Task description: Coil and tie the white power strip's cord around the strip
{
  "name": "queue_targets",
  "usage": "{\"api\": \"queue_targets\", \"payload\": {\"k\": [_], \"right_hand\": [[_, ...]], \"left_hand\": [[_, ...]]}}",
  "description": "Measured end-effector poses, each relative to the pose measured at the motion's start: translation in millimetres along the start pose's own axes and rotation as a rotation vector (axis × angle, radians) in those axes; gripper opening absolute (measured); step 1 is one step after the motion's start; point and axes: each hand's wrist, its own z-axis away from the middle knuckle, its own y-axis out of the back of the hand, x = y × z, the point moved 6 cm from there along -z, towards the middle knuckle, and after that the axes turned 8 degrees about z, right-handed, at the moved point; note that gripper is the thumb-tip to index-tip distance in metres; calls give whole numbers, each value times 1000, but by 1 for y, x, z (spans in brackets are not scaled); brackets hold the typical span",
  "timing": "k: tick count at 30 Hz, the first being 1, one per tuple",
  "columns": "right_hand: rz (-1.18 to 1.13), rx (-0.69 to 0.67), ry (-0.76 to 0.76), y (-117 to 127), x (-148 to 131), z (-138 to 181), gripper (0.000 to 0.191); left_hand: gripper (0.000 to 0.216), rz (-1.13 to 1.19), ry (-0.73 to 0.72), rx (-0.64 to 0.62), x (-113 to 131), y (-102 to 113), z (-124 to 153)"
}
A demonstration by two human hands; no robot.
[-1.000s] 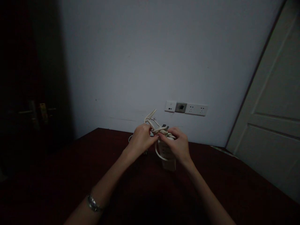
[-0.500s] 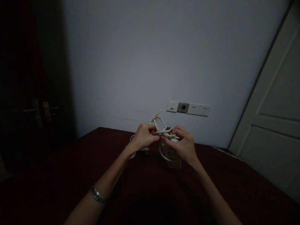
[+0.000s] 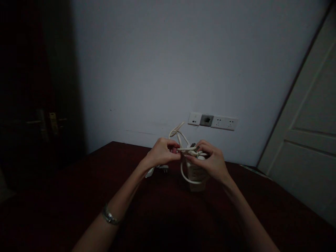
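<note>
My left hand [image 3: 163, 153] is closed on a white power cord [image 3: 187, 149], fingers and thumb pinched near a bend in it. Across from it, my right hand [image 3: 211, 159] grips the same bundled cord close to a dark-pronged plug. Loops of the cord rise above the hands, and one curves down below them. Under my right hand hangs or stands a white power strip [image 3: 197, 185], partly covered by the hand; I cannot tell whether it rests on the table. Behind my left wrist lies another white plug [image 3: 164, 168] on the table, partly hidden.
The dark red tabletop [image 3: 91, 196] reaches to a pale wall [image 3: 131, 70]. Wall sockets [image 3: 223, 122] sit just above the far edge. A light panelled door [image 3: 309, 115] is at the right, a dark door with a handle [image 3: 53, 122] at the left.
My right hand has moved slightly right, away from the left, drawing the cord and plug with it. More of the power strip shows below.
</note>
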Motion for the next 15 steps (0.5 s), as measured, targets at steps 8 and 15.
{"api": "queue_targets", "payload": {"k": [8,15], "right_hand": [[88,-71,-39,8,8,-2,9],[240,-73,-48,6,4,0,13]], "left_hand": [[16,-347,-109,-23,38,9,18],[15,-616,-267,44,43,-12,16]]}}
